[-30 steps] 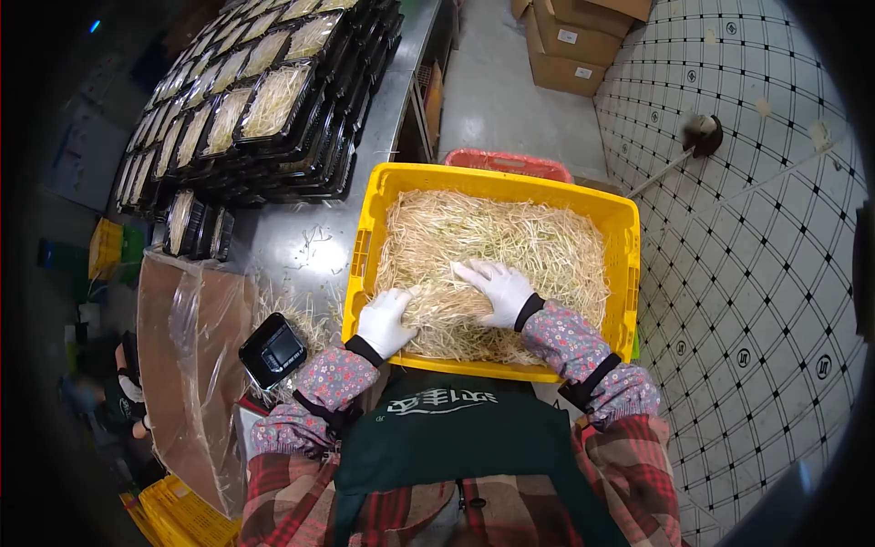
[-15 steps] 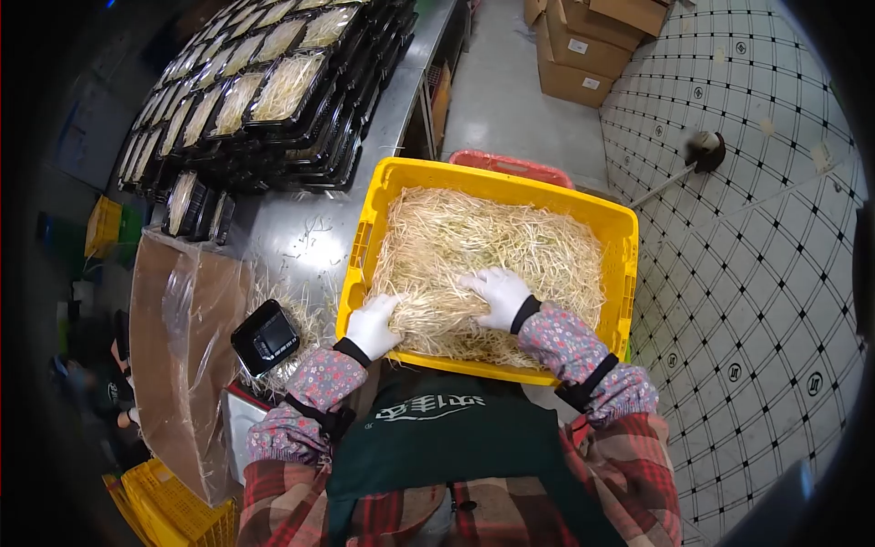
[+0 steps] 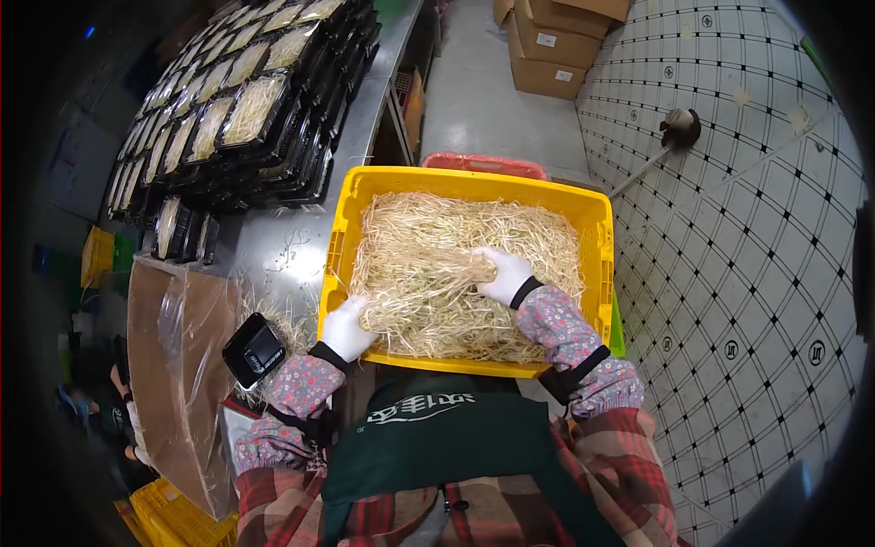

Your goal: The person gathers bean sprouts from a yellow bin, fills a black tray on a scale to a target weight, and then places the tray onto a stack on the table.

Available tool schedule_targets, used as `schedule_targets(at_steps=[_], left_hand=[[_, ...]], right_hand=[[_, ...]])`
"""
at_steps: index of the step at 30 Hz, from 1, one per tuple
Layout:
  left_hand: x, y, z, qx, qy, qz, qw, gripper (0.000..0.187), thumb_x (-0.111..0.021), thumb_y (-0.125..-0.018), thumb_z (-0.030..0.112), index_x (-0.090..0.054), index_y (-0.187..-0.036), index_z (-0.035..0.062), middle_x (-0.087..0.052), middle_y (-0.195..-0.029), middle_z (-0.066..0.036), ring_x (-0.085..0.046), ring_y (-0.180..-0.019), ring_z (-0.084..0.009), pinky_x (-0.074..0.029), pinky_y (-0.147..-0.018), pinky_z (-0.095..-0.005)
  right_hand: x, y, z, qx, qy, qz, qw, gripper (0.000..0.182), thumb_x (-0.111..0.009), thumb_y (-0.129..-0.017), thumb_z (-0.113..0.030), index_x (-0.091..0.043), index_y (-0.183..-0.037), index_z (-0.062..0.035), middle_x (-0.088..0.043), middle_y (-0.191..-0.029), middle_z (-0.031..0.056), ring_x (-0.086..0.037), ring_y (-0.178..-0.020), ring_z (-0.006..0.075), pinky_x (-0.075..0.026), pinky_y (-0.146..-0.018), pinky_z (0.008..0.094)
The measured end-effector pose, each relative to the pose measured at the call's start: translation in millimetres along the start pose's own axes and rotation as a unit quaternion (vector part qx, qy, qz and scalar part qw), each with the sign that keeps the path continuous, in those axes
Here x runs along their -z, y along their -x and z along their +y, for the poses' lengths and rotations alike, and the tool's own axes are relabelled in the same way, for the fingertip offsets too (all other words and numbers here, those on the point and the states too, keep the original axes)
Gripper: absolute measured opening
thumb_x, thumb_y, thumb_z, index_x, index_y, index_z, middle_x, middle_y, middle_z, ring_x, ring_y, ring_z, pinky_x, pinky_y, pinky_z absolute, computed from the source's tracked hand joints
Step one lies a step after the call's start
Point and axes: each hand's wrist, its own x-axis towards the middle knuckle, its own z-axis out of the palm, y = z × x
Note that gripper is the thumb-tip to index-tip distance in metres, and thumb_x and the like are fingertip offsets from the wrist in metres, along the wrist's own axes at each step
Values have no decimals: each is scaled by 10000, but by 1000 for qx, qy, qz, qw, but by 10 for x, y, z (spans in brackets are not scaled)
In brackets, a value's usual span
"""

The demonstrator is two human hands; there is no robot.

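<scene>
A yellow crate point(image 3: 596, 264) full of pale bean sprouts point(image 3: 437, 219) stands in front of my body. My left hand point(image 3: 347, 330), in a white glove, is at the crate's near left side, its fingers closed on one end of a loose bundle of sprouts. Gloved in white too, my right hand point(image 3: 504, 275) grips the bundle's other end over the middle of the crate. The fingertips of both hands are partly hidden by sprouts. An empty black tray point(image 3: 254, 351) lies tilted among scattered sprouts, left of the crate.
Stacked black trays of sprouts point(image 3: 246, 114) fill the far left of the metal table point(image 3: 283, 239). A brown cardboard sheet point(image 3: 173, 365) under plastic is at the left. Cardboard boxes point(image 3: 551, 55) stand on the floor ahead. Part of another person point(image 3: 114, 410) shows at the left edge.
My right hand has moved up and away from my body within the crate, and the sprouts between my hands are more stretched out. The view has shifted slightly.
</scene>
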Motion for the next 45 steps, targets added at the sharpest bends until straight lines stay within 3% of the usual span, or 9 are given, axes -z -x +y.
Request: schedule_targets(at_steps=[4,9,14,18,27,32,38,40,45], left_hand=[[191,-195,541,-131,5,25,991,494,-734,-637,66,-604,-1112,104,-631,-947,-81,-636,-886,-285,-528,-743,-350],[-328,-609,1300,-325,-99,-65,938,574,-659,-619,40,-553,-1174,141,-584,-1038,-41,-575,-960,-243,-505,-685,-357],[-1022,-838,1367,-299,-159,-103,935,789,-743,-629,164,-423,-1350,150,-470,-1296,-104,-472,-1174,-313,-443,-897,-459],[-896,-762,1266,-250,-153,-136,946,988,-820,-607,268,-306,-1443,153,-300,-1467,-173,-286,-1358,-386,-320,-1060,-529],[-1027,-1751,1646,-208,-278,-303,888,1434,-931,-383,311,-58,-1517,220,-41,-1565,-171,-74,-1430,-413,-235,-1064,-658],[-1311,-2195,1484,-167,-208,-356,896,1490,-939,-349,318,-15,-1514,214,-100,-1545,-210,-182,-1387,-454,-304,-1077,-556],[-1317,-1835,1450,-122,-135,-273,945,893,-785,-633,268,-360,-1411,156,-535,-1190,-236,-611,-990,-389,-511,-842,-415],[-1247,-1743,1414,-126,-111,-263,950,859,-790,-623,255,-398,-1380,150,-570,-1151,-223,-609,-995,-388,-508,-844,-426],[-860,-1559,1446,-130,-86,-259,953,782,-789,-619,232,-458,-1309,69,-615,-1102,-217,-617,-984,-366,-507,-834,-408]], right_hand=[[828,168,114,-90,-2,46,995,591,-734,-666,-296,-575,-1220,-161,-687,-911,166,-660,-885,315,-514,-807,377],[1081,161,141,-104,89,53,989,697,-744,-671,-317,-517,-1301,-124,-640,-1122,183,-605,-1055,330,-469,-924,400],[676,137,510,-122,92,-89,984,1030,-762,-664,-554,-257,-1483,-187,-268,-1501,229,-258,-1392,385,-244,-1126,467],[914,717,676,-161,35,29,986,1071,-790,-646,-525,-224,-1494,-200,-227,-1505,265,-229,-1396,411,-227,-1125,486],[346,720,400,-180,211,-91,957,1441,-891,-462,-496,52,-1513,-211,21,-1555,237,-49,-1417,472,-205,-1055,672],[428,491,697,-201,151,-88,964,1468,-919,-446,-384,69,-1506,-151,-154,-1524,261,-319,-1336,448,-394,-1030,469],[349,625,848,-168,44,-36,984,1275,-849,-550,-280,-24,-1499,-74,-471,-1316,269,-516,-1168,379,-463,-940,418],[484,673,708,-174,65,-50,981,1080,-784,-641,-322,-164,-1489,-71,-611,-1139,233,-622,-1000,353,-500,-853,399],[504,647,687,-125,80,-50,988,803,-692,-741,-332,-331,-1420,-101,-616,-1157,193,-636,-978,335,-510,-816,433]])
